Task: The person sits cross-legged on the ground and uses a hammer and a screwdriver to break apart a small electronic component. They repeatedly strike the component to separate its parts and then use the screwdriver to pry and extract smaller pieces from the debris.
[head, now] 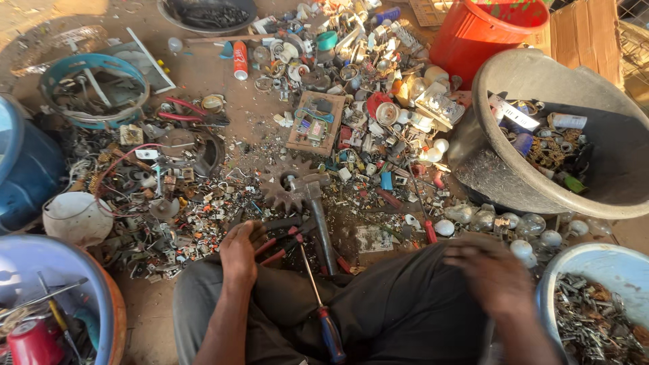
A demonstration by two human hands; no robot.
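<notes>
I sit on the ground in dark trousers with scrap spread in front of me. My left hand (238, 253) rests on my left knee, its fingers closed around red-handled pliers (276, 247). Just beyond them a hammer (318, 206) lies with its head on a rusty gear wheel (282, 191). A screwdriver (330, 330) with a blue and red handle lies across my lap. My right hand (492, 272) hovers over my right knee, blurred by motion; I cannot tell whether anything is in it.
A large grey basin (473, 169) of scrap stands at the right, with a red bucket (483, 30) behind it. Clear bulbs (534, 224) lie below the basin. A basin of metal bits (574, 260) is at the lower right, blue tubs (30, 169) at the left.
</notes>
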